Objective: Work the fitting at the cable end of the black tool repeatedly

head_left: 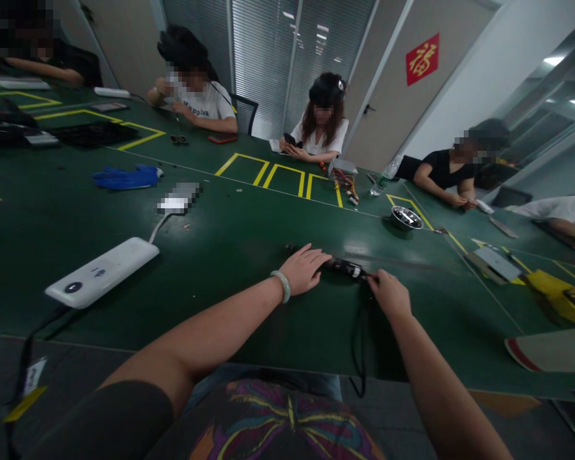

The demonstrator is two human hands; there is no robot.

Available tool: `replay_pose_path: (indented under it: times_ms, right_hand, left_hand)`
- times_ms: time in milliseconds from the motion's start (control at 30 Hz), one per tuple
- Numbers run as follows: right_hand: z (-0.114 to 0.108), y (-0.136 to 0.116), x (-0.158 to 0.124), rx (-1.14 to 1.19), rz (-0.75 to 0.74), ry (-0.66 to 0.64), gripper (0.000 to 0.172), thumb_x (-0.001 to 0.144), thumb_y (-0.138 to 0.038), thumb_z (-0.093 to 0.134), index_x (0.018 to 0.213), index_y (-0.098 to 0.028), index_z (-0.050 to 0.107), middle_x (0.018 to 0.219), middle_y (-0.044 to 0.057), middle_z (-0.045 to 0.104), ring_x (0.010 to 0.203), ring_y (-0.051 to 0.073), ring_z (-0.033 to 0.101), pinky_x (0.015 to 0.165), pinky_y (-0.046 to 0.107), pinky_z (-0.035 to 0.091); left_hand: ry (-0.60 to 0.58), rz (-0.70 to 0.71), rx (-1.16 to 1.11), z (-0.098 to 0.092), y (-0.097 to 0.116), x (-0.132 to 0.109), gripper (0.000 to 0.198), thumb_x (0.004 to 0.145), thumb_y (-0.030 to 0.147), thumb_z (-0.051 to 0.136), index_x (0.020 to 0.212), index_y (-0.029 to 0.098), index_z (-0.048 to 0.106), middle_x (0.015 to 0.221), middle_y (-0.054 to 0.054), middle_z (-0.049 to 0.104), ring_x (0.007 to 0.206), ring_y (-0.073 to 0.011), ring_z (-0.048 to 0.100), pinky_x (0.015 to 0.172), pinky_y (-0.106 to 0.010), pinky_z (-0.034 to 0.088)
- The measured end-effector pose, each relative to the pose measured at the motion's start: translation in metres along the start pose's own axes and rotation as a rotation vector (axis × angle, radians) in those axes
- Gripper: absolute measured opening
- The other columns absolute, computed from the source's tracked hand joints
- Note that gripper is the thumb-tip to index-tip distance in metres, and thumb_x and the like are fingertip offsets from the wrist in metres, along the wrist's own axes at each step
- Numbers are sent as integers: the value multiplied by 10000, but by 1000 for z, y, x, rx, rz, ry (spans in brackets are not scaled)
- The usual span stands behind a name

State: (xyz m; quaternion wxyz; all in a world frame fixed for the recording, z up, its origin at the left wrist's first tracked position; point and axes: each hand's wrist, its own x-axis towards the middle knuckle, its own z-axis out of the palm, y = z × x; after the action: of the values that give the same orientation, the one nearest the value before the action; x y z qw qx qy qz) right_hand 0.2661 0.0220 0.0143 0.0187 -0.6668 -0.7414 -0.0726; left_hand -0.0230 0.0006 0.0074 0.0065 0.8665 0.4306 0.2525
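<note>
A slim, shiny black object [349, 268] with a small white label lies on the green table in front of me; its exact kind I cannot make out. My left hand [303, 269], with a pale green bangle at the wrist, rests over its left part, fingers stretched out and flat. The black tip sticks out beyond that hand. At the right end, my right hand [391, 292] pinches the black strap [359, 338], which hangs in a long loop over the table's front edge.
At my left lie a white power bank [103, 271], cabled to a blurred-out device [179, 198], and a blue glove [127, 177]. Ahead are a metal bowl [406, 218], a plastic bottle [386, 177] and a box with coloured wires [344, 169]. Several people sit around the table.
</note>
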Motion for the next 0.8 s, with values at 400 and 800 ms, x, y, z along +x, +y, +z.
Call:
replay_pose_path:
  times_ms: [400,800]
  right_hand:
    - [-1,82,-123,10,774,-119,507,854,-583,326,1028,-226,641,988,173,651,865,364,627,611,454,467]
    - [-27,8,-80,107,300,272,709,844,-559,452,1350,-63,406,1343,246,453,1262,358,414,1021,476,358]
  left_hand:
    - [-349,-218,-70,22,-19,-2,640,936,526,303,1476,186,246,1555,-73,201,1435,-265,132,1152,-476,164]
    - [-381,-221,-37,31,-22,-5,679,935,588,223,1491,198,206,1573,-53,114,1445,-261,50,1165,-478,109]
